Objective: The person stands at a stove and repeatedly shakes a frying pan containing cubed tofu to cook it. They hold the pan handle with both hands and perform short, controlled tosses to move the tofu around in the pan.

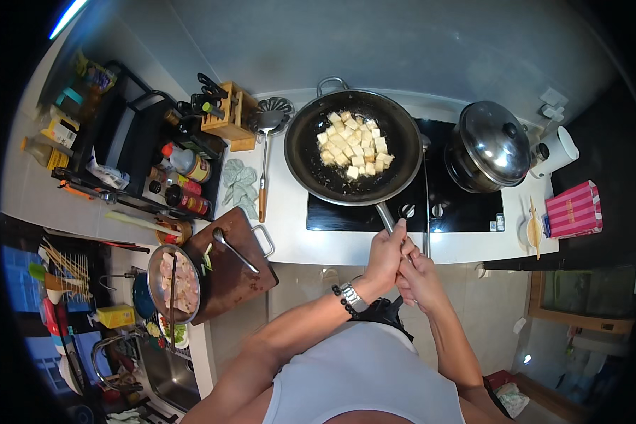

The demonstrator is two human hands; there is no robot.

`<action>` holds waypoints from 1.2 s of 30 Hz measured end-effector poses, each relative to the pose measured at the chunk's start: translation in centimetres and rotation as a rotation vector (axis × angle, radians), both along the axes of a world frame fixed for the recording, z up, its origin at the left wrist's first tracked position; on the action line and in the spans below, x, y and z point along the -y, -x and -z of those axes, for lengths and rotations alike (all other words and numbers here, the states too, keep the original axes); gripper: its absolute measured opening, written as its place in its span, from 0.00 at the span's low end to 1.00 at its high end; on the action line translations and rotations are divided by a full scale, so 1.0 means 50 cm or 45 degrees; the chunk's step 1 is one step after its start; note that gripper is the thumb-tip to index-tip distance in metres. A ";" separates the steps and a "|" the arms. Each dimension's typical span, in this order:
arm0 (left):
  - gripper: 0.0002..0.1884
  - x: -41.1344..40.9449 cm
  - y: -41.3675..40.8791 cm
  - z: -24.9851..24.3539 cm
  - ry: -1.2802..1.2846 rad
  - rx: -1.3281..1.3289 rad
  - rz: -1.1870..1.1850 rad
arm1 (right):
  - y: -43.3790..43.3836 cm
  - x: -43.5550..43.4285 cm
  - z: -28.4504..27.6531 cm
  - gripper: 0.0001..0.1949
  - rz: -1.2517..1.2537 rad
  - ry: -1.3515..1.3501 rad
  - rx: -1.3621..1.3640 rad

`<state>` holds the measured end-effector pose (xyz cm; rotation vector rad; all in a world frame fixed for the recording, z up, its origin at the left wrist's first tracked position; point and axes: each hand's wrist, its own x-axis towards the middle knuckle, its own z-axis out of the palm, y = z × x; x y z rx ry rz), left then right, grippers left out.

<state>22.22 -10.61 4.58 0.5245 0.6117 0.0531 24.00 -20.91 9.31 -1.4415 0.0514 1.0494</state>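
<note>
A large dark wok point(307, 153) is over the left part of a black cooktop point(461, 212), its handle pointing at me. Cubes of tofu point(352, 140), pale with some browned faces, lie in oil at its middle. Both my hands are closed around the wok's metal handle point(386, 216). My left hand point(386, 262), with a watch and a beaded bracelet at the wrist, grips nearer the pan. My right hand point(417, 278) holds the handle's end. A metal spatula point(265, 159) with a wooden handle lies on the counter left of the wok.
A lidded steel pot point(490, 146) stands on the right of the cooktop. Left are a knife block point(230, 114), a rack of bottles point(138, 159), a cutting board point(233, 286) with a spoon, and a steel bowl of raw meat point(156, 291) with chopsticks across it.
</note>
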 end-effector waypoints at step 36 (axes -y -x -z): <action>0.19 -0.020 0.008 0.024 0.013 -0.029 0.037 | 0.017 -0.019 0.022 0.11 0.041 -0.024 0.049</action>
